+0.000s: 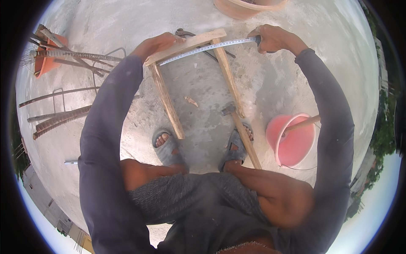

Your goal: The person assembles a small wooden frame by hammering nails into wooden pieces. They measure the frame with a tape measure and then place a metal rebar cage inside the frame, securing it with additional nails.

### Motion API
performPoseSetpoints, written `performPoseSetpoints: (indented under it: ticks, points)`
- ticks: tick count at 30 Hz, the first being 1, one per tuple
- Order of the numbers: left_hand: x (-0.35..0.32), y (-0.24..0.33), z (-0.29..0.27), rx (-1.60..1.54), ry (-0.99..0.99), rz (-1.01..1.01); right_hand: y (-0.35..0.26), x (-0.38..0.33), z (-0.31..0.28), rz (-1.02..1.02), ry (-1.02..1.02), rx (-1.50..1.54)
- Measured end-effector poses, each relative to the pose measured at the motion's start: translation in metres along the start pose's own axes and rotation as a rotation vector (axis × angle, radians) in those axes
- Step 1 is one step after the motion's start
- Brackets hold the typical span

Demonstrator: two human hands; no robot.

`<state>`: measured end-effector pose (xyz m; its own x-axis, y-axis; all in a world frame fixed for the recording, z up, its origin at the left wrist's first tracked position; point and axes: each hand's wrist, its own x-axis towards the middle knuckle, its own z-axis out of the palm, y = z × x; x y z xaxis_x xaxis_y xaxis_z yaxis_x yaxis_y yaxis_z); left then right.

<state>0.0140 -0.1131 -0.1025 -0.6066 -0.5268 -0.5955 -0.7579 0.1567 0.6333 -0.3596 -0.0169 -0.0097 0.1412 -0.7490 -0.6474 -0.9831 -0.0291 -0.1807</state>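
A three-piece wooden frame [186, 47] is in front of me: a crosspiece at the far side and two legs running toward my feet. My left hand [160, 43] is closed around the left end of the crosspiece, its fingers partly hidden by the wood. Along the near side of the crosspiece stretches the pale blade of a tape measure [207, 47]. It starts near the left leg, crosses over the right leg and bends gently up to the right. In my right hand [275, 39] is the dark case, mostly covered by the fingers.
A hammer [245, 137] lies by my right foot. To the right stands a pink bucket [275, 139] with a wooden handle in it. Rebar [63, 118] and an orange bucket [44, 63] are at left. A basin [241, 10] sits far off; pincers [182, 33] lie behind the crosspiece.
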Motion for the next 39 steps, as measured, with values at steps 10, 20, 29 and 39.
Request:
performPoseSetpoints:
  ticks: [10,20,29,39]
  points:
    - [0.023,-0.009,-0.001,0.118,-0.075,0.003,-0.006,0.012,0.007,0.004,0.046,-0.076]
    - [0.014,0.009,-0.002,0.119,-0.101,0.000,-0.009,0.015,0.006,-0.001,0.023,-0.150]
    - [0.011,0.005,0.013,0.042,0.055,-0.067,0.004,-0.001,0.011,-0.051,0.148,-0.035]
    - [-0.064,0.033,0.056,-0.260,1.032,0.172,0.094,-0.063,0.091,0.155,0.167,0.581]
